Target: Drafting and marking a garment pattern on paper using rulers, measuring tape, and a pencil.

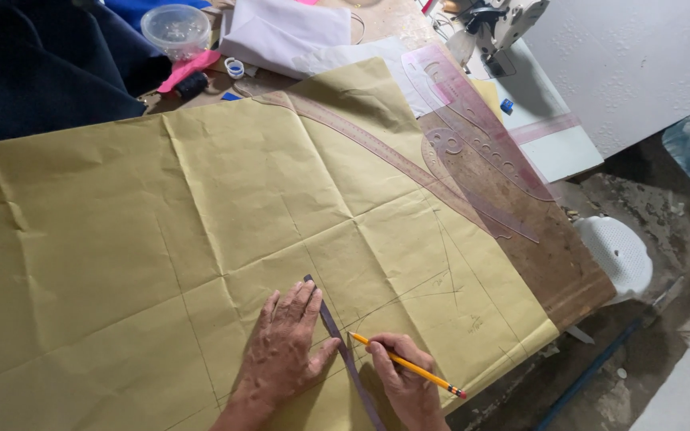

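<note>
Left hand: your left hand [285,347] lies flat, fingers spread, pressing the ruler [345,355] onto the paper [161,215].
Right hand: at 3 o'clock of it, your right hand [403,381] grips the pencil [409,365], tip touching the ruler's edge.

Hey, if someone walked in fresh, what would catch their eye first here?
Most likely the big creased sheet of yellow-brown paper covering the table, marked with faint pencil lines. At its near edge the left hand presses flat on a narrow dark ruler, while the right hand has a yellow pencil in its grip, tip at the ruler's edge. Clear pink curve templates lie at the far right.
</note>
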